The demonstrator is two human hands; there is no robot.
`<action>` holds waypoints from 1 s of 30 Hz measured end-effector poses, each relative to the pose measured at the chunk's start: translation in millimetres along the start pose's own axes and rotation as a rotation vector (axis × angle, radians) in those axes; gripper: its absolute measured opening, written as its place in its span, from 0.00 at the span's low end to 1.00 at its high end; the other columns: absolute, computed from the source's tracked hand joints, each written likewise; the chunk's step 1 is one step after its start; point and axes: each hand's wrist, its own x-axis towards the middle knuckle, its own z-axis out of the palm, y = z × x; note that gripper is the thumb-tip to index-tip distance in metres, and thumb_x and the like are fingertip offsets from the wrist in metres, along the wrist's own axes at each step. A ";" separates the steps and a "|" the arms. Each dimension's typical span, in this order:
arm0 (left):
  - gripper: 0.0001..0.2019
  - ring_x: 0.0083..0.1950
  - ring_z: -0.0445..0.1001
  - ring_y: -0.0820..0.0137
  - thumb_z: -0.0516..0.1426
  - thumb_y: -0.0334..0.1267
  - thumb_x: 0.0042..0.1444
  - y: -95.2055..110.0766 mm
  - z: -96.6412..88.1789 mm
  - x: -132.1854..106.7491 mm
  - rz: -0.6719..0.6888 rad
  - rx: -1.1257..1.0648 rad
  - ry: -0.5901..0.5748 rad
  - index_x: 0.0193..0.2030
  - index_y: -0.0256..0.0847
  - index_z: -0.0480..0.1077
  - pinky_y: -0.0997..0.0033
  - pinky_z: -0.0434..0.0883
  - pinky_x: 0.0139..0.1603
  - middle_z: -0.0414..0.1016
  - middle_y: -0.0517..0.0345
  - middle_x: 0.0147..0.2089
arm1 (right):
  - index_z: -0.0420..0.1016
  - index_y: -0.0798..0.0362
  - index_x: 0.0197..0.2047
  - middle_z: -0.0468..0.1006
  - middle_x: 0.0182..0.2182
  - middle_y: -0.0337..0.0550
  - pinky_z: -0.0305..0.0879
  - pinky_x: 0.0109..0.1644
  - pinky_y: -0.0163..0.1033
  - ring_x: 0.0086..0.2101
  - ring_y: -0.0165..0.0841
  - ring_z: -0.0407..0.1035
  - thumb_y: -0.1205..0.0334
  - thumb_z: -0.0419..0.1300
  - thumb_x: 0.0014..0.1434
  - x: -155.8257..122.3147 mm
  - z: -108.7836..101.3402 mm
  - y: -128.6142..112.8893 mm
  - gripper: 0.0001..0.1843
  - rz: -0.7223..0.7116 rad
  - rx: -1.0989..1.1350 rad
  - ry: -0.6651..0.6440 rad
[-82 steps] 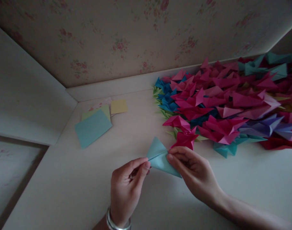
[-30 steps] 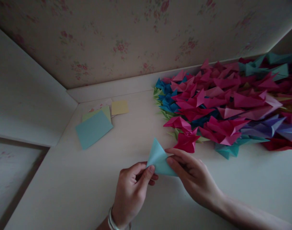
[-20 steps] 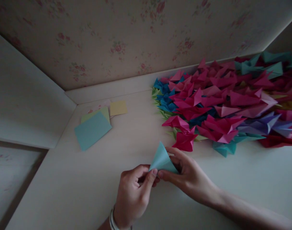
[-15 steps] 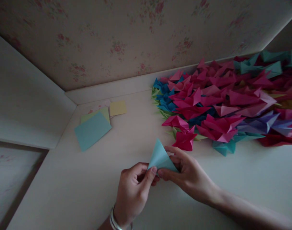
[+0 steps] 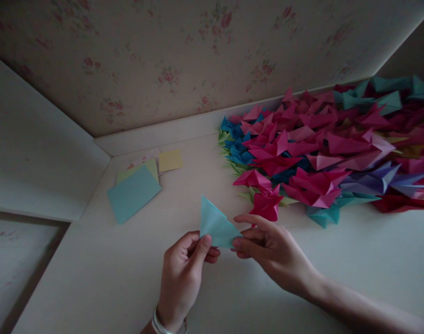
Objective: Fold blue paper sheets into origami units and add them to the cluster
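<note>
A: State the position of the triangle (image 5: 217, 227).
B: Between both hands, at the near part of the desk (image 5: 111, 278), one point directed toward the wall (image 5: 145, 60). It is light blue folded paper. Contact with the desk cannot be determined.
A: State of the left hand (image 5: 184, 269)?
B: Gripping. The thumb presses the lower left corner from above; the fingers are curled behind. A bangle (image 5: 159, 323) encircles the wrist.
A: State of the right hand (image 5: 276, 250)?
B: Pinching the lower right corner, thumb on the near face. The index finger is extended, clear of the paper.
A: Identify adjacent items.
B: Just beyond the right hand: a magenta piece (image 5: 266, 206), at the near edge of the multicoloured pile (image 5: 319, 146). Far left: a blue sheet (image 5: 133, 195) overlapping a green sheet (image 5: 153, 169), with a yellow note (image 5: 170, 161) beside them.
</note>
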 end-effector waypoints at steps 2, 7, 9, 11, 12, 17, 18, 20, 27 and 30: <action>0.13 0.29 0.80 0.70 0.60 0.45 0.62 0.5 0.9 0.4 0.011 0.013 0.015 0.33 0.39 0.77 0.75 0.76 0.33 0.82 0.59 0.26 | 0.71 0.51 0.50 0.80 0.24 0.34 0.69 0.32 0.33 0.27 0.30 0.75 0.60 0.65 0.60 -1.1 0.5 -0.7 0.15 -0.012 -0.012 0.000; 0.13 0.28 0.79 0.69 0.60 0.46 0.62 3.5 -1.8 1.9 0.029 0.060 0.144 0.33 0.39 0.76 0.73 0.75 0.33 0.81 0.59 0.25 | 0.74 0.51 0.48 0.84 0.29 0.39 0.74 0.35 0.35 0.29 0.32 0.78 0.59 0.64 0.61 -2.6 -0.1 0.9 0.12 -0.044 -0.082 0.045; 0.14 0.28 0.79 0.68 0.60 0.47 0.62 3.4 -5.1 3.1 0.035 0.083 0.202 0.33 0.39 0.76 0.72 0.74 0.34 0.82 0.58 0.26 | 0.74 0.51 0.47 0.85 0.32 0.41 0.76 0.36 0.36 0.31 0.33 0.78 0.58 0.64 0.62 -2.8 -0.9 1.8 0.12 -0.072 -0.073 0.074; 0.14 0.29 0.79 0.68 0.59 0.47 0.63 2.0 -8.0 4.0 0.037 0.069 0.206 0.33 0.39 0.75 0.72 0.75 0.35 0.82 0.57 0.27 | 0.73 0.50 0.46 0.85 0.31 0.41 0.76 0.35 0.36 0.31 0.33 0.78 0.57 0.65 0.61 -3.8 -1.8 1.6 0.12 -0.109 -0.040 0.097; 0.14 0.29 0.79 0.68 0.59 0.46 0.63 1.0 -9.0 4.3 0.033 0.039 0.183 0.33 0.39 0.75 0.72 0.75 0.35 0.82 0.57 0.28 | 0.74 0.50 0.45 0.85 0.31 0.41 0.76 0.35 0.36 0.31 0.33 0.78 0.57 0.66 0.60 -4.7 -2.4 0.8 0.12 -0.130 -0.019 0.112; 0.14 0.27 0.77 0.72 0.58 0.45 0.65 -2.1 -9.3 4.8 0.020 -0.181 -0.003 0.32 0.38 0.73 0.76 0.74 0.31 0.79 0.60 0.25 | 0.77 0.51 0.43 0.83 0.33 0.43 0.74 0.39 0.35 0.34 0.32 0.77 0.53 0.64 0.64 -10.6 -6.8 -5.6 0.11 -0.204 0.098 0.108; 0.14 0.26 0.76 0.73 0.59 0.46 0.64 -1.8 -8.8 4.8 0.012 -0.222 -0.041 0.32 0.38 0.73 0.77 0.73 0.30 0.79 0.60 0.25 | 0.78 0.52 0.42 0.83 0.33 0.43 0.74 0.40 0.36 0.35 0.33 0.77 0.52 0.62 0.65 -11.2 -7.6 -6.6 0.11 -0.201 0.122 0.075; 0.14 0.25 0.75 0.74 0.59 0.46 0.64 -0.7 -7.7 4.4 -0.018 -0.283 -0.126 0.32 0.38 0.72 0.79 0.71 0.27 0.78 0.61 0.23 | 0.78 0.52 0.41 0.83 0.34 0.44 0.73 0.41 0.37 0.35 0.33 0.77 0.52 0.61 0.66 -11.0 -8.5 -7.6 0.12 -0.176 0.164 0.003; 0.18 0.21 0.75 0.74 0.60 0.52 0.61 2.8 -2.3 0.1 -0.124 -0.296 -0.406 0.35 0.37 0.73 0.79 0.70 0.22 0.77 0.59 0.22 | 0.79 0.54 0.40 0.81 0.31 0.41 0.70 0.38 0.34 0.33 0.30 0.73 0.49 0.67 0.60 -10.3 -7.5 -12.0 0.16 -0.081 0.286 -0.192; 0.19 0.20 0.74 0.75 0.61 0.54 0.59 4.0 0.1 -1.5 -0.150 -0.304 -0.458 0.33 0.37 0.72 0.80 0.69 0.21 0.76 0.60 0.22 | 0.79 0.55 0.39 0.80 0.31 0.41 0.67 0.36 0.33 0.32 0.29 0.71 0.48 0.71 0.54 -11.8 -7.2 -16.4 0.19 -0.021 0.322 -0.211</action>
